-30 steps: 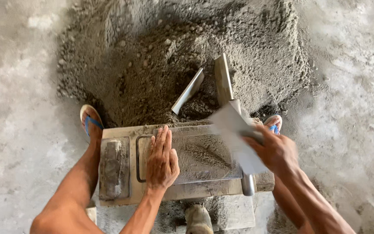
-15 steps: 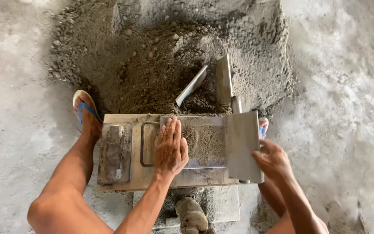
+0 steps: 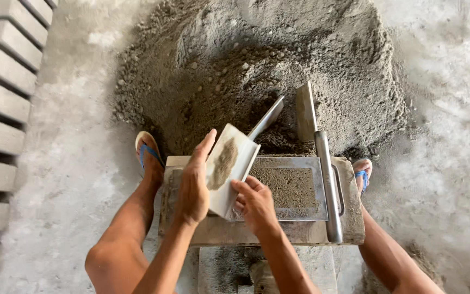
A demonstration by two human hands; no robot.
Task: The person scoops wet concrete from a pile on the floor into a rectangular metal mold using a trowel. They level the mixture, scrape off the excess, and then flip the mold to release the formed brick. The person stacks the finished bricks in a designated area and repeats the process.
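Note:
Both of my hands hold a small pale rectangular board (image 3: 229, 166) tilted up over the left part of a metal brick mould (image 3: 295, 190). My left hand (image 3: 194, 179) grips the board's left edge and my right hand (image 3: 254, 201) holds its lower right corner. Damp grey mix sticks to the board's face. The mould's cavity is filled flush with packed mix. The mould rests on a wooden base (image 3: 278, 231) between my legs.
A big heap of grey sand-cement mix (image 3: 257, 71) lies just beyond the mould, with a trowel blade (image 3: 266, 117) stuck in it. A metal lever bar (image 3: 322, 169) runs along the mould's right side. Rows of moulded bricks (image 3: 4, 81) lie at left. My feet wear blue sandals (image 3: 147, 152).
The board came from the mould's right side across to the left. My left hand lifted off the mould and took the board's left edge; the view shifted, showing bricks at left.

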